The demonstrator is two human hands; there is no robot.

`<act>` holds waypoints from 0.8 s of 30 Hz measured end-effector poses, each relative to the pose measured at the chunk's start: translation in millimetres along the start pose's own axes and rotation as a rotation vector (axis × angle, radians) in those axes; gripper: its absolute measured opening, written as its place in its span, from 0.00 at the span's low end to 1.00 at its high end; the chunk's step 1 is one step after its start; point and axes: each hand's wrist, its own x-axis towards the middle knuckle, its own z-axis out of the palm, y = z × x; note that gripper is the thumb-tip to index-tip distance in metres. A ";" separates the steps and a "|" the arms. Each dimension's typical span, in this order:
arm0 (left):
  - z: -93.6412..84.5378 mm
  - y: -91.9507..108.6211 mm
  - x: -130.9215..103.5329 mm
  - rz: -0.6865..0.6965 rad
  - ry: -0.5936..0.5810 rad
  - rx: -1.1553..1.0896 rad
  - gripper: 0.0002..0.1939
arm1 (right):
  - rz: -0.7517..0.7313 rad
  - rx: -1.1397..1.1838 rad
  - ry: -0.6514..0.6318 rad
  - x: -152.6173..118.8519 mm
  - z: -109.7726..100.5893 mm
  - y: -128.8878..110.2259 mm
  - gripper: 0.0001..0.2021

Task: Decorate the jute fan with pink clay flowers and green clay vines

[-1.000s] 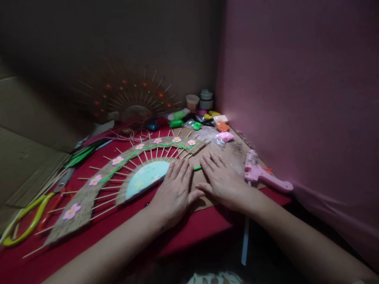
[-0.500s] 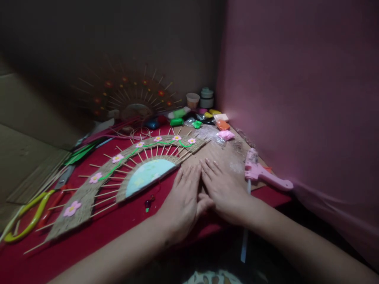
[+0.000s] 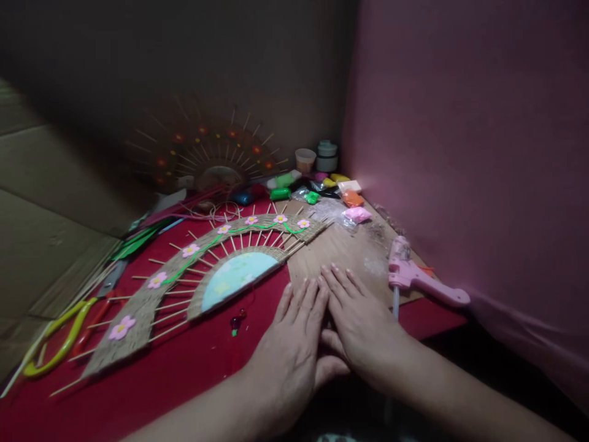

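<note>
My left hand [image 3: 294, 344] lies palm down with its fingers stretched out, at the near edge of a brown board [image 3: 306, 255]. Beside it my right hand [image 3: 361, 319] is also flat and palm down on the board, its fingertips close to the left ones. Whatever may be under the palms is hidden. Left of the hands lies a woven fan-shaped piece [image 3: 179, 270] with thin sticks, pink flowers and a green vine line. A light blue half-circle [image 3: 239, 276] fills its centre. A pink glue gun [image 3: 427, 282] with a glue stick rests right of my right hand.
Scissors with yellow and red handles [image 3: 59, 344] lie at the left on the red cloth [image 3: 193, 374]. Several colourful clay packets [image 3: 356, 215] sit at the back, near a small cup [image 3: 305, 159] and a lidded jar [image 3: 327, 156]. A second fan [image 3: 211, 141] leans on the dark wall.
Both hands have drawn slightly back toward me, still flat and side by side. The whole view has shifted a little; the fan and glue gun have not moved on the table.
</note>
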 end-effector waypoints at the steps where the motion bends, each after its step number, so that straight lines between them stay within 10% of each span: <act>1: -1.7 -0.2 -1.3 0.007 0.026 -0.004 0.43 | 0.006 -0.002 0.023 -1.9 0.2 0.4 0.33; 13: -16.1 -44.0 34.8 -0.222 0.124 -0.037 0.05 | 0.088 0.018 0.121 29.5 -15.4 25.0 0.08; 24: 0.7 -41.1 59.4 -0.184 0.213 0.032 0.07 | 0.162 -0.075 0.142 28.4 -13.2 40.5 0.11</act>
